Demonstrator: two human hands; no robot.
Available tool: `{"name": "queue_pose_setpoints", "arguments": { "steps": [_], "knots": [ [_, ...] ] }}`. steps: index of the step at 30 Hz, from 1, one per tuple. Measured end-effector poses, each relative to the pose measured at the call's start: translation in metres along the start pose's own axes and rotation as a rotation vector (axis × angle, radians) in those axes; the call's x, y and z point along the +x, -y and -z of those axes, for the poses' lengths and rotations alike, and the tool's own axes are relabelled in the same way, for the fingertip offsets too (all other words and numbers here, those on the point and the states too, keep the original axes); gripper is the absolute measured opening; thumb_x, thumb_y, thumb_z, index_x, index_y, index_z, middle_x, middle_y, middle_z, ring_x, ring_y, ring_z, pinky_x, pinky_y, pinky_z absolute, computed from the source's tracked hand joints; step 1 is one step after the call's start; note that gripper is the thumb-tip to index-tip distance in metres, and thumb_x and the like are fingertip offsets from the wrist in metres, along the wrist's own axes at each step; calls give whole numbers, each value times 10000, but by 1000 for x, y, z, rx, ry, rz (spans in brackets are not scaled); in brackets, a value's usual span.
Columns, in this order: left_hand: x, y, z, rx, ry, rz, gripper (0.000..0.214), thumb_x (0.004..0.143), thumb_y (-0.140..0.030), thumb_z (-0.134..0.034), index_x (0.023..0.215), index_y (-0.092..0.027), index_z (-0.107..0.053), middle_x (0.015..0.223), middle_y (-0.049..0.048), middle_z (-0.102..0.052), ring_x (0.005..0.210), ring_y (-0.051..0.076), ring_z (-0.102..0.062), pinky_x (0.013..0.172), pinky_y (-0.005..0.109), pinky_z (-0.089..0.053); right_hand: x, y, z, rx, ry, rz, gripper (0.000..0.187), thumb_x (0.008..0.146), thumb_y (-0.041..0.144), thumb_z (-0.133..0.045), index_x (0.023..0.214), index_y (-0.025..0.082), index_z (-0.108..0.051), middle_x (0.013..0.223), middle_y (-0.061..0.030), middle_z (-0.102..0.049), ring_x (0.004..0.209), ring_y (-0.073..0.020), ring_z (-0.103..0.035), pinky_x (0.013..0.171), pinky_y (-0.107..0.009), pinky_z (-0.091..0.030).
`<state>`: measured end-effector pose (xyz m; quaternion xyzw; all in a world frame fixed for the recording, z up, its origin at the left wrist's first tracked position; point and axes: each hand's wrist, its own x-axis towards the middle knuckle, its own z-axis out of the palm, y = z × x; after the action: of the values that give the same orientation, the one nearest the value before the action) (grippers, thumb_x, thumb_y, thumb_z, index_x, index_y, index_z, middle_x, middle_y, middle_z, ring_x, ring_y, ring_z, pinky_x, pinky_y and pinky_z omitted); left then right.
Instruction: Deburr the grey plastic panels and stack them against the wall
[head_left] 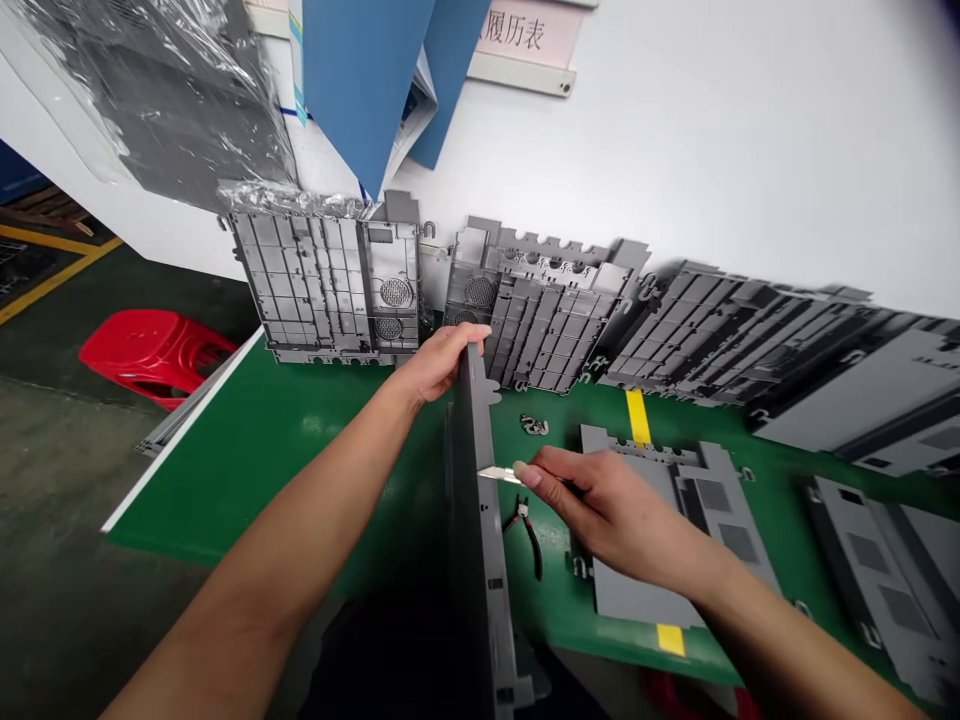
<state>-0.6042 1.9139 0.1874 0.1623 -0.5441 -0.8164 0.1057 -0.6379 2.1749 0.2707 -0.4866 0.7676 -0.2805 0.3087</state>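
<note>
A long grey moulded plastic panel (474,520) stands on edge, with my left hand (439,362) gripping its far end. My right hand (607,510) pinches a small craft knife (499,474), whose bare blade touches or nearly touches the panel's edge. Black-handled side cutters (527,535) lie on the green mat (300,470) below my right fingers. Another flat grey panel (645,590) lies under my right hand, partly hidden by it.
Several grey panels (315,285) lean in a row against a white wall (750,130), and more (885,560) lie on the mat. Small grey plastic scraps (534,425) sit nearby. A red stool (154,355) stands on the floor beyond the bench's left edge.
</note>
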Motion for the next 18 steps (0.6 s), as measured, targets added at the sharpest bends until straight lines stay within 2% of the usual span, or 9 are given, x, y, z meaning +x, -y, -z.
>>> {"name": "queue_pose_setpoints", "arguments": {
  "steps": [2,5,7,9,13,18],
  "knots": [
    [-1,0,-2,14,1,8,371,855,-479,-657,645,-194,-550,554,-11,-470,525,133,-534,527,258,-472,-4,6,6,-62,8,11,472,1069,526,-455,692,249,-392,586,46,-328,508,-125,-278,509,-318,-200],
    [0,2,-1,21,17,9,381,858,-493,-649,640,-198,-549,564,-6,-479,535,136,-540,533,260,-484,-22,21,7,-127,118,40,428,1089,493,-428,740,245,-416,623,45,-393,527,-121,-360,533,-312,-245],
    [1,3,0,16,18,-6,376,856,-503,-653,653,-199,-564,576,-6,-491,535,136,-541,542,265,-497,-42,29,1,-167,189,53,400,1099,454,-429,760,242,-422,637,46,-455,527,-110,-405,533,-300,-268],
    [2,5,-1,7,12,-17,372,848,-506,-664,658,-202,-567,582,-4,-499,537,136,-540,543,267,-502,-62,31,-11,-224,193,55,396,1102,428,-430,752,241,-424,625,49,-498,493,-99,-425,506,-293,-271],
    [5,5,-9,-22,17,-8,369,833,-490,-684,647,-211,-528,575,-7,-498,523,132,-525,521,263,-484,-93,23,-34,-388,67,70,377,1094,399,-461,750,245,-459,613,44,-548,450,-95,-467,475,-286,-283],
    [8,5,-18,-40,26,-23,354,850,-463,-678,658,-214,-515,568,-21,-486,509,126,-522,540,270,-488,-100,18,-43,-535,-143,145,364,1077,392,-512,746,243,-488,588,55,-520,427,-93,-454,463,-300,-258]
  ]
}}
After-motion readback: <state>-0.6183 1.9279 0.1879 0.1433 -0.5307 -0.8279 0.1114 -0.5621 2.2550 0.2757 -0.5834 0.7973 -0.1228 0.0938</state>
